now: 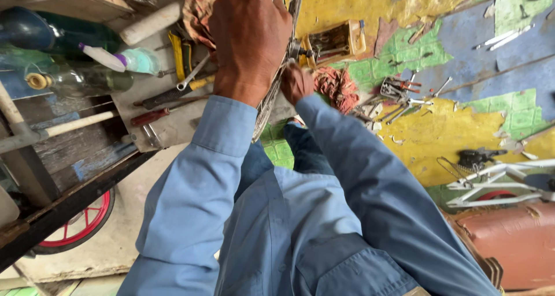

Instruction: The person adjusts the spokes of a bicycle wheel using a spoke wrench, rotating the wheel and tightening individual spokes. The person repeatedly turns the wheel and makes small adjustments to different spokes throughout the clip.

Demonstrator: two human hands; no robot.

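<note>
Blue sleeves (370, 174) fill the near part of the view, both arms being raised toward a spoked wheel (272, 93) held upright at the centre. The wheel is seen nearly edge-on, its rim and thin spokes running from the top edge down between the two forearms, with the hub (295, 50) showing just right of the rim. The left hand (250, 33) is closed over the top of the wheel, its grip wrapped on the rim with the back of the hand turned to the camera. The right hand (296, 83) is set lower, at the spokes below the hub; the fingers are hidden, so it cannot be told whether its grip is closed on anything. A counter (173, 128) at the left carries wrenches (193, 73), a red-handled screwdriver (151, 117) and bottles (69, 39). A red rag (338, 88) lies right of the wheel, on the painted floor (451, 122). Pliers (399, 88) lie farther right.
</note>
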